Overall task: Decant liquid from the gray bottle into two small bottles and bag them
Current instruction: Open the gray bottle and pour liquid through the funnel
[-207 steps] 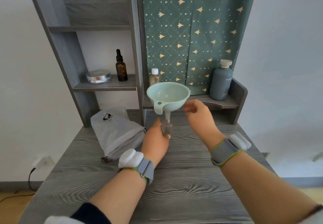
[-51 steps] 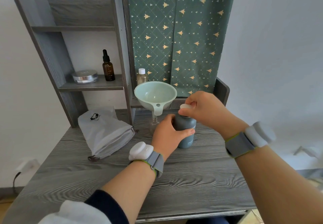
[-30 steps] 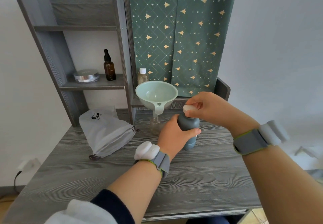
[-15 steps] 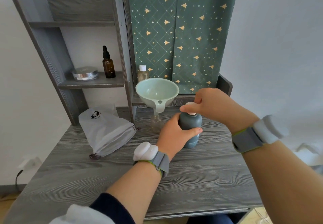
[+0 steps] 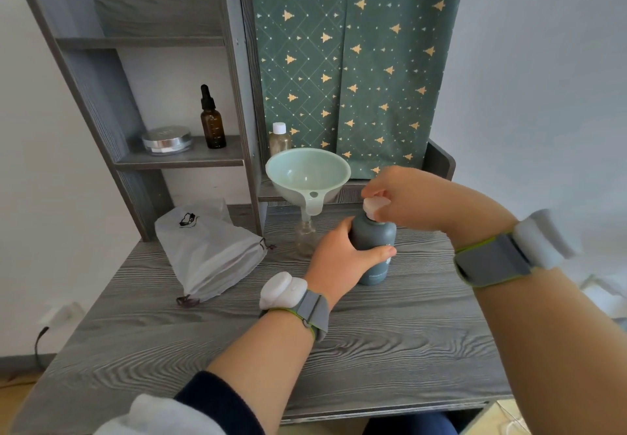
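Note:
The gray bottle (image 5: 376,258) stands upright on the desk (image 5: 390,339). My left hand (image 5: 339,258) wraps around its body. My right hand (image 5: 403,197) pinches its pale cap (image 5: 373,205) from above. Just left of the bottle, a small clear bottle (image 5: 305,237) stands on the desk with a mint-green funnel (image 5: 307,176) seated in its neck. A second small clear bottle (image 5: 280,139) with a white cap stands on the low shelf behind the funnel. A white drawstring bag (image 5: 210,251) lies on the desk's left side.
A gray shelf unit (image 5: 135,61) rises at the back left, holding an amber dropper bottle (image 5: 212,122) and a silver round tin (image 5: 167,139). Green patterned paper (image 5: 356,61) hangs behind. A black cable (image 5: 37,346) runs down at the left.
Since 6.9 s ago the gray bottle came off the back shelf onto the desk. Over the last second my right hand has kept working at the cap while my left hand holds the bottle still.

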Tool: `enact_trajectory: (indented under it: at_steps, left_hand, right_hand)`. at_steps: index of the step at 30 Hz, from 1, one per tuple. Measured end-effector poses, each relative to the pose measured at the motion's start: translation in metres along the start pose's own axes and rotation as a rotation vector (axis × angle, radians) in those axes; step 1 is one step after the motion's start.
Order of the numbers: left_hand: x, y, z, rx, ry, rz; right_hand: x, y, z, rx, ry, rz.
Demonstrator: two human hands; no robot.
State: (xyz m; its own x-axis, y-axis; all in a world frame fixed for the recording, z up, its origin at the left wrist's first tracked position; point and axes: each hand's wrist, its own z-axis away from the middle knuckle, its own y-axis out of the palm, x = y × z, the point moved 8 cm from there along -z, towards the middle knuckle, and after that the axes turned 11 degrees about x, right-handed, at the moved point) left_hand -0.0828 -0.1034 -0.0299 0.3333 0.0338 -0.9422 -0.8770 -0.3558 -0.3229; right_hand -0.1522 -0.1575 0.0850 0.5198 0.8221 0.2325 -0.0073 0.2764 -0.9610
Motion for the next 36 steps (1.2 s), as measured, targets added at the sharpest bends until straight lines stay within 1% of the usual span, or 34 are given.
enact_trajectory:
  at_steps: [3, 4, 8, 10, 14, 17, 21, 23, 25, 27, 28, 32, 36]
  left_hand:
    - [0.0, 0.001, 0.0, 0.01, 0.0, 0.005]
    - [0.0, 0.001, 0.0, 0.012, 0.001, 0.005]
    - [-0.001, 0.001, 0.001, 0.005, 0.001, 0.013]
    - [-0.001, 0.001, 0.002, 0.008, 0.0, 0.012]
    - [0.0, 0.001, 0.002, 0.007, -0.009, 0.021]
    - [-0.001, 0.001, 0.003, 0.014, -0.008, 0.02]
    - [-0.001, 0.001, 0.003, 0.017, -0.009, 0.03]
    - [-0.001, 0.002, 0.003, 0.015, -0.012, 0.026]
    - [-0.001, 0.002, 0.003, 0.011, -0.009, 0.027]
    - [-0.001, 0.002, 0.003, 0.014, -0.009, 0.029]
    - [-0.001, 0.002, 0.003, 0.016, -0.011, 0.03]
    - [0.0, 0.002, 0.003, 0.019, -0.018, 0.035]
    - [0.0, 0.002, 0.003, 0.016, -0.009, 0.03]
  right_hand:
    - [-0.003, 0.001, 0.001, 0.027, -0.005, -0.065]
    - [-0.006, 0.001, 0.001, 0.012, 0.018, -0.065]
    - [-0.021, -0.001, -0.005, -0.128, 0.175, -0.04]
    - [-0.021, 0.001, -0.006, -0.154, 0.199, -0.046]
    - [-0.017, 0.001, -0.004, -0.129, 0.164, -0.046]
    - [-0.013, 0.0, -0.004, -0.073, 0.068, -0.029]
    - [-0.008, 0.0, -0.001, 0.025, -0.047, -0.082]
    - [-0.011, 0.001, -0.004, 0.024, -0.041, -0.101]
    - [-0.018, -0.001, -0.007, -0.053, 0.033, -0.123]
    - [-0.024, 0.0, -0.009, -0.112, 0.114, -0.075]
    - [-0.024, 0.001, -0.01, -0.12, 0.127, -0.055]
    - [-0.019, 0.002, -0.008, -0.105, 0.056, -0.066]
    - [-0.015, 0.002, -0.006, -0.001, -0.008, -0.072]
